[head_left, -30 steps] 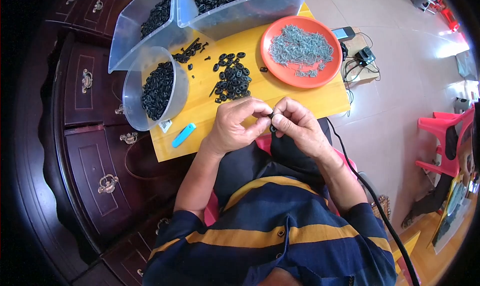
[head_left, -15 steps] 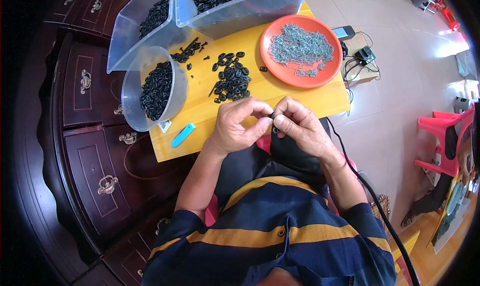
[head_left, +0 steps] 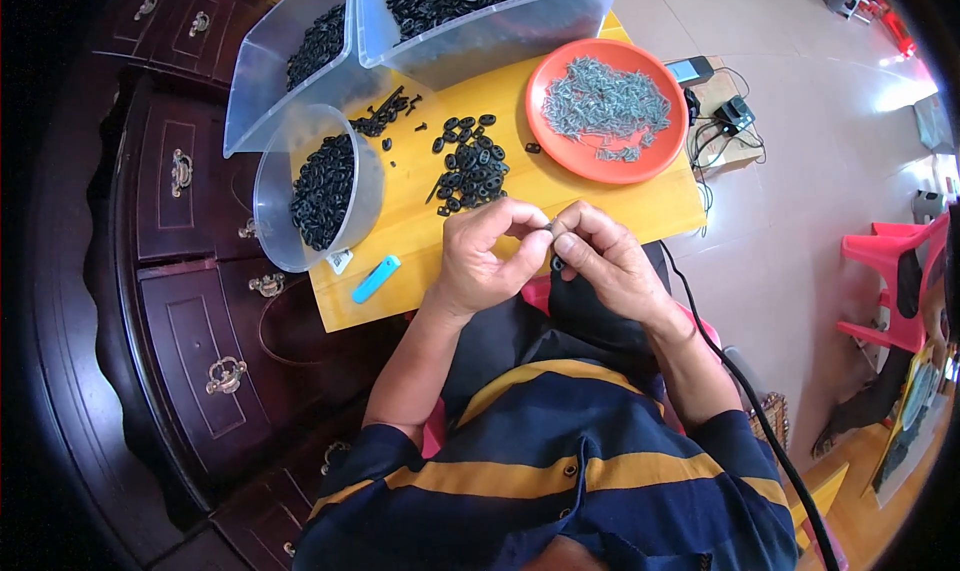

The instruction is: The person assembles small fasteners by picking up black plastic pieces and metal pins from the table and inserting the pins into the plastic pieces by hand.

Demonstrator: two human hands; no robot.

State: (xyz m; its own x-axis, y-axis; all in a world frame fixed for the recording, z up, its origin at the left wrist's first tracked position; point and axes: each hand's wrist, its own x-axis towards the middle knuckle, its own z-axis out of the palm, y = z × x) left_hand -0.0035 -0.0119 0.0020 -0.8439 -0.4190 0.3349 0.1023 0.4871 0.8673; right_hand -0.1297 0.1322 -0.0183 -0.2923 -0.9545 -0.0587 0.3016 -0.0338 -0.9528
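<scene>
My left hand [head_left: 492, 253] and my right hand [head_left: 608, 263] meet fingertip to fingertip just off the near edge of the yellow table. Between the thumb and fingers of my right hand is a small black oval piece with holes [head_left: 557, 263], its lower end showing below the grip. My left thumb and forefinger are pinched at its upper end; what they hold is too small and covered to make out. Beyond my hands lies a loose pile of similar black oval pieces [head_left: 474, 174]. An orange-red plate [head_left: 598, 174] of small silvery metal pins [head_left: 605, 101] stands to the right.
A round clear tub [head_left: 366, 196] of black pieces stands at the table's left, with two large clear bins [head_left: 490, 46] behind. A blue-handled tool [head_left: 376, 279] lies near the front edge. Black sprue-like bits [head_left: 385, 114] are scattered behind. A black cable [head_left: 735, 371] runs past my right arm.
The whole view has shifted slightly, so everything sits a little lower and to the right. My hands stay together at the black piece, with only a slight change in the fingertips.
</scene>
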